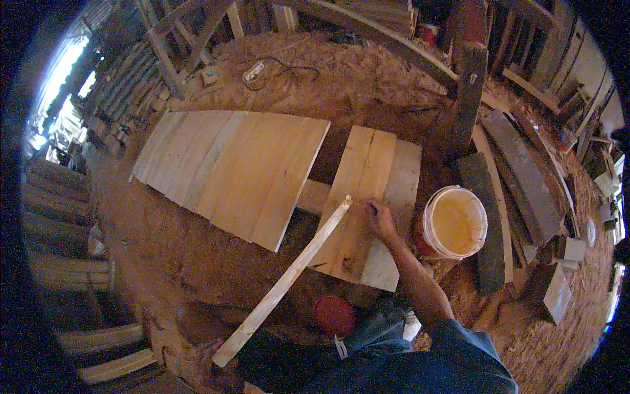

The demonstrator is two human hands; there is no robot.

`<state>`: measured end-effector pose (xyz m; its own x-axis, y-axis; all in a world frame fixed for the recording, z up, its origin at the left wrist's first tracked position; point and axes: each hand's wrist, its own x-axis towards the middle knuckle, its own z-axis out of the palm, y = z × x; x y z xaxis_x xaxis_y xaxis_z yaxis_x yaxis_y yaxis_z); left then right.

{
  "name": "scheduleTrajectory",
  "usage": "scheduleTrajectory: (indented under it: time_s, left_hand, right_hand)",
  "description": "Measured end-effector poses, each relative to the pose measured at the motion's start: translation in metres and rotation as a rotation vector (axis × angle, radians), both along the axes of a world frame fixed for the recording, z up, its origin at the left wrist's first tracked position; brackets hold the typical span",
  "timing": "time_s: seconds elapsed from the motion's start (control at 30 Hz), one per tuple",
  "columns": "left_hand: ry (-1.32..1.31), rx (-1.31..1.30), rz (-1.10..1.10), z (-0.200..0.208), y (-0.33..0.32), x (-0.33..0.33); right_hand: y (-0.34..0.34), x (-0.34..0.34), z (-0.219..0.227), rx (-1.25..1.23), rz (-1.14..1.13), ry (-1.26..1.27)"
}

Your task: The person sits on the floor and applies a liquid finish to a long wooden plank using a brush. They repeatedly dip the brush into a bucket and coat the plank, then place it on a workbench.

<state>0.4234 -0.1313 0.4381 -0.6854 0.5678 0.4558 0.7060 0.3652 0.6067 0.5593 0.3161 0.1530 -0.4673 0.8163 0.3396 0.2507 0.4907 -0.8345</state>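
Observation:
A long, pale wooden strip (282, 282) slants up from the lower left over the near edge of the smaller plank panel (400, 177). My left hand (213, 362), dim in shadow, is closed around the strip's lower end. Beside the strip's upper end, over the panel, is my right hand (382, 220). Its fingers are curled by the tip; what they pinch, if anything, is too small to make out. To the left lies a larger panel of planks laid side by side (230, 164), with a short board (314, 197) between the two panels.
A white-rimmed bucket (428, 223) with yellowish contents stands right of my forearm. Dark boards (482, 217) and wood blocks (558, 295) lie farther right. A round red object (335, 315) sits near my body. Beyond the panels, a power strip (253, 71) with a cable rests near a wooden post (469, 98).

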Motion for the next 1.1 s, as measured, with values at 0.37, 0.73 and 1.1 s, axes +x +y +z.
scheduleTrajectory:
  time_s: [0.37,0.73,1.1]
  left_hand:
    - [0.043,0.066,0.040,-0.014,-0.016,-0.014]
    - [0.067,0.079,0.009,-0.024,-0.020,-0.024]
    - [0.050,0.133,0.001,-0.025,-0.014,-0.028]
  right_hand:
    - [-0.049,0.012,0.041,-0.224,-0.010,-0.233]
    - [-0.017,-0.017,-0.007,-0.034,-0.299,-0.298]
    - [-0.019,0.003,-0.005,-0.149,-0.173,-0.184]
